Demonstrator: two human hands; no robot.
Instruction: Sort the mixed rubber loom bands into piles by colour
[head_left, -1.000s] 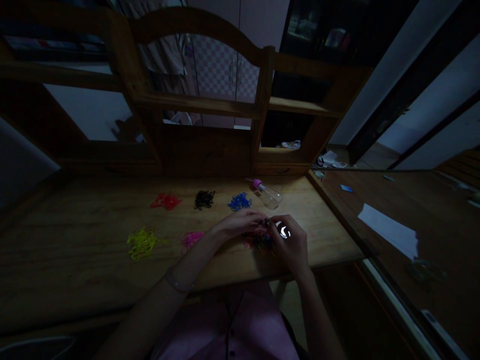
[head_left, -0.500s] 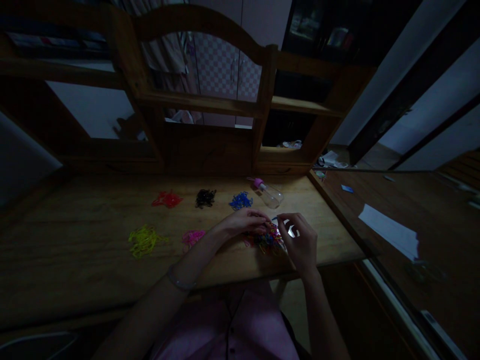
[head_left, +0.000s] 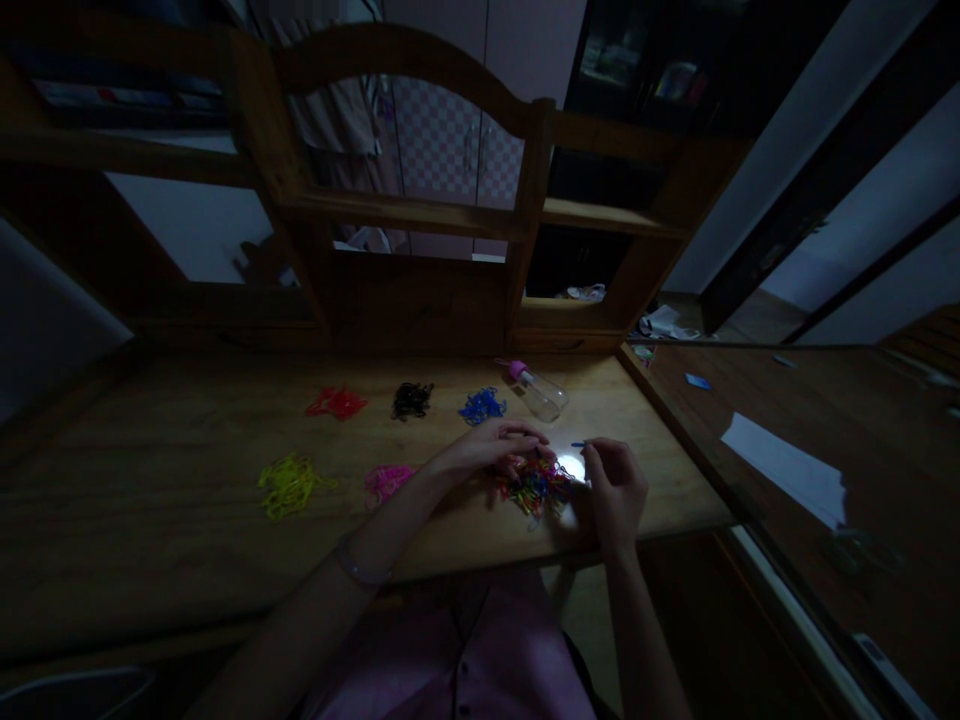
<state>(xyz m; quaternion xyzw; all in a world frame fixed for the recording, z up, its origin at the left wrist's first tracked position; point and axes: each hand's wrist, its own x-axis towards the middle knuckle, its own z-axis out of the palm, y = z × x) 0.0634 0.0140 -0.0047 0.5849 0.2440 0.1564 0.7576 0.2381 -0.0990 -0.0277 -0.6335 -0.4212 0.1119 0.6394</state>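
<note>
One blue piece (head_left: 578, 444) in the tightly pinched right hand (head_left: 621, 482), left hand (head_left: 495, 445) half-curled, contents unclear.

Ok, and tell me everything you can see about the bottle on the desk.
The bottle is see-through, perhaps plastic or glass, with a pinkish-purple cap and a thin strand showing beyond it. It lies on its side on the wooden desk, cap toward the far left, just right of the blue pile but apart from it.
</note>
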